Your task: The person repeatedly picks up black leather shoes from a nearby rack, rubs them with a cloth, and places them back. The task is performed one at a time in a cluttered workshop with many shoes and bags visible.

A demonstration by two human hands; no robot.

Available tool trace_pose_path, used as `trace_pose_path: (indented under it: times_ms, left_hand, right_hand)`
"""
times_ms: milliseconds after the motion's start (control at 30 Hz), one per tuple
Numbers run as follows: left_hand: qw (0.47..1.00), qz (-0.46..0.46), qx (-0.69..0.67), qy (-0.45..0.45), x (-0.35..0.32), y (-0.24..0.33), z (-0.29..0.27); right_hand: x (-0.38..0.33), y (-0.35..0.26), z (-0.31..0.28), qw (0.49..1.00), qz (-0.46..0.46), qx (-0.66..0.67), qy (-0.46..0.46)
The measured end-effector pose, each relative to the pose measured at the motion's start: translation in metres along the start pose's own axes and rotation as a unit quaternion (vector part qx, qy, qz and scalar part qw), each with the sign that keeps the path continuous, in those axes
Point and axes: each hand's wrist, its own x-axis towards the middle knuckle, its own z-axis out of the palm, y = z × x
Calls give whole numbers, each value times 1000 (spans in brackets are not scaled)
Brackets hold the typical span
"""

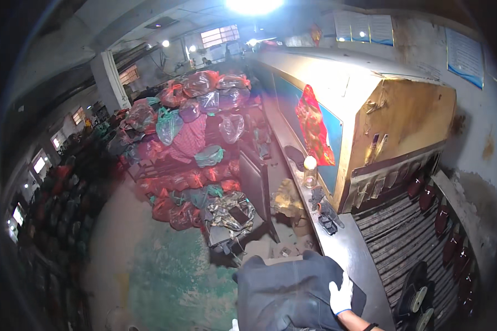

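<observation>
A large dark, leather-like or cloth piece (284, 295) with seams and two raised upper corners stands close in front of me; whether it is a jacket or a cover I cannot tell. My right hand (342, 295), in a white glove, lies flat against its right side with the thumb apart and the fingers stretched upward. Only a sliver of my white-gloved left hand (234, 325) shows at the lower edge, by the left side of the dark piece. Its fingers are hidden.
To the right, a roller conveyor (386, 243) leads from a boxy machine (400, 121). Dark red shoes (442, 219) line its far side; black footwear-like items (414, 292) lie nearer. A metal ledge (350, 251) carries a bottle (310, 174). Bagged bundles (188, 132) are piled ahead, beside a dark upright panel (255, 185).
</observation>
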Motion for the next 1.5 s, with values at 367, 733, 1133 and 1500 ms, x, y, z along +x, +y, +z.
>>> trace_pose_path:
  times_ms: [367,733,1133,1500]
  left_hand:
    - [953,163,194,165,-25,-64,5]
    - [910,155,267,276,-73,-85,-126]
    - [943,-65,314,-86,-96,-9,-130]
    - [903,400,118,108,-16,174,-89]
  right_hand:
    - [-125,46,-71,987,30,-140,-66]
    - [-138,50,-96,970,-100,-189,-114]
    - [-126,41,-135,932,-61,-273,-230]
    - [76,85,-110,985,-118,-42,117]
